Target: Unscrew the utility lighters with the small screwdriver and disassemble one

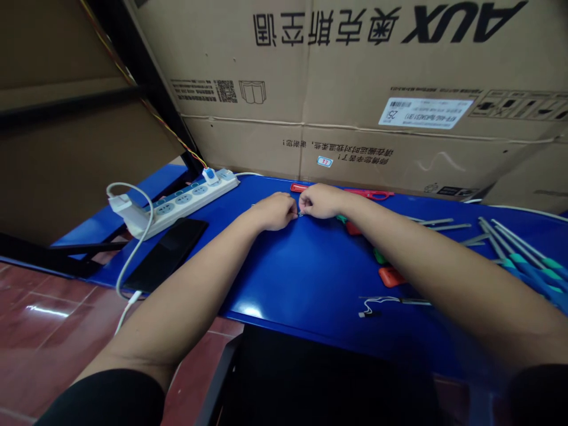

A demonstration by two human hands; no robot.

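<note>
Over the far part of the blue table (284, 266), my left hand (278, 212) and my right hand (320, 201) are close together, fingertips nearly meeting. Both have thumb and fingers pinched. A tiny metallic piece (300, 214) shows between the fingertips, too small to name; which hand grips it is unclear. Right behind my right hand lies a red plastic tool (373, 194) with a looped handle end. Green-and-red handles (390, 277) lie partly hidden under my right forearm.
Several screwdrivers (530, 260) with blue-and-teal handles lie at the right. Nearer sits a thin strip with white wires and a connector (364, 314). On the left are a white power strip (195, 198) and a black flat device (166, 254). A large cardboard box (275, 130) stands behind.
</note>
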